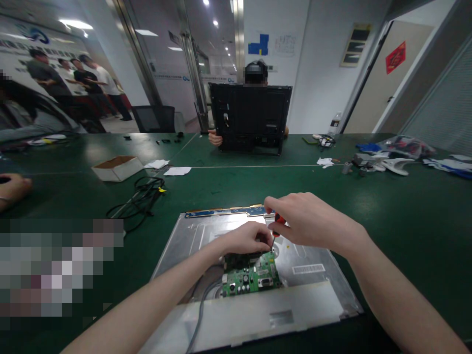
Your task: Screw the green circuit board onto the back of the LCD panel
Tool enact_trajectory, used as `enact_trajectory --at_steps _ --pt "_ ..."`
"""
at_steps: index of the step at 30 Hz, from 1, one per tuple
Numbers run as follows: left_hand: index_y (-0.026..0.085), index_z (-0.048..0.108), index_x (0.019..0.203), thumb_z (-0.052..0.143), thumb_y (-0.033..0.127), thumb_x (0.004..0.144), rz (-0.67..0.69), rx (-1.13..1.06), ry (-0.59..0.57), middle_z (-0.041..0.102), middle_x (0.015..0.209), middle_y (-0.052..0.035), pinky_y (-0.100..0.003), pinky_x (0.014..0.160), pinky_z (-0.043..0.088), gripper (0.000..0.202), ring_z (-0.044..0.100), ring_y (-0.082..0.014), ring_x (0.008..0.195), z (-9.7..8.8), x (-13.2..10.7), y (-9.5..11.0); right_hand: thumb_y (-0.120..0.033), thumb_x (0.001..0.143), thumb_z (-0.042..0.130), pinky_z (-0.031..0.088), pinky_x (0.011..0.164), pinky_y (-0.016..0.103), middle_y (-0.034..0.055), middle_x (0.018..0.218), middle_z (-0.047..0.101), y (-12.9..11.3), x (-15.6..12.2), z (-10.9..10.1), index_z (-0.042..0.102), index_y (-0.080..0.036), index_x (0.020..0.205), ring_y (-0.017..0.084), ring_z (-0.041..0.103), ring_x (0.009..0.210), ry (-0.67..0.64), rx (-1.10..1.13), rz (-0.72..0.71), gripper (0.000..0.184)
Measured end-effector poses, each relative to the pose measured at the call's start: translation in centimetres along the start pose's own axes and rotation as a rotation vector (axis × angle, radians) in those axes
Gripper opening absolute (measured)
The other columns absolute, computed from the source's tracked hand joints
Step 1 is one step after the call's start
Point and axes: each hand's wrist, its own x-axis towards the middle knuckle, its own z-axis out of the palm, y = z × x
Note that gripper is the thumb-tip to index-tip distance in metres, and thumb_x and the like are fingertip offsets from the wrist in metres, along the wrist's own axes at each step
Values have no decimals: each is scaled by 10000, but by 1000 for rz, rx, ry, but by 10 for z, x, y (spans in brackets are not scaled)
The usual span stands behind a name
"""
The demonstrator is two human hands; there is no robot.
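A metal display panel [313, 300] lies back side up in front of me, with a green circuit board [250, 278] on its middle. In my right hand [309, 219] is a screwdriver [278, 226] with a red and black handle, gripped from above. Its thin shaft slants down to the board's far right corner. My left hand [250, 238] is closed, its fingertips bunched beside the screwdriver's tip at the board's far edge; what they pinch, if anything, is hidden. A grey cable [201, 314] runs from the board's left side over the panel's near edge. A blue circuit strip [221, 212] lines the far edge.
On the green table [398, 221], black cables [142, 199] and an open cardboard box [118, 168] lie left. Across it, a person holds up a black monitor housing [250, 118]. Another person's hand [14, 189] is at far left. Plastic bags [405, 146] and scraps lie right.
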Motion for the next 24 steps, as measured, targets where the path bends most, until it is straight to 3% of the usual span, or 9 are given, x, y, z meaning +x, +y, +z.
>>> enact_trajectory --at_steps 6,15,24 --pt "146 677 762 632 107 714 6 -20 16 640 689 22 -199 621 421 76 576 -139 671 1 1 -3 -218 835 498 300 542 277 27 913 651 -1 -5 0 525 -208 1012 164 572 713 13 67 -94 179" --pt "141 683 778 623 93 712 -5 -21 1 663 716 4 -217 643 432 101 595 -154 687 2 1 -6 -205 850 466 300 538 276 27 881 652 -2 -3 1 515 -203 1021 170 574 710 10 68 -62 178" --pt "138 677 764 621 79 705 -1 -19 2 647 715 1 -207 631 426 100 591 -149 685 0 0 -1 -302 871 493 253 500 275 17 750 661 -1 2 4 535 -212 1011 189 592 656 38 -11 2 171"
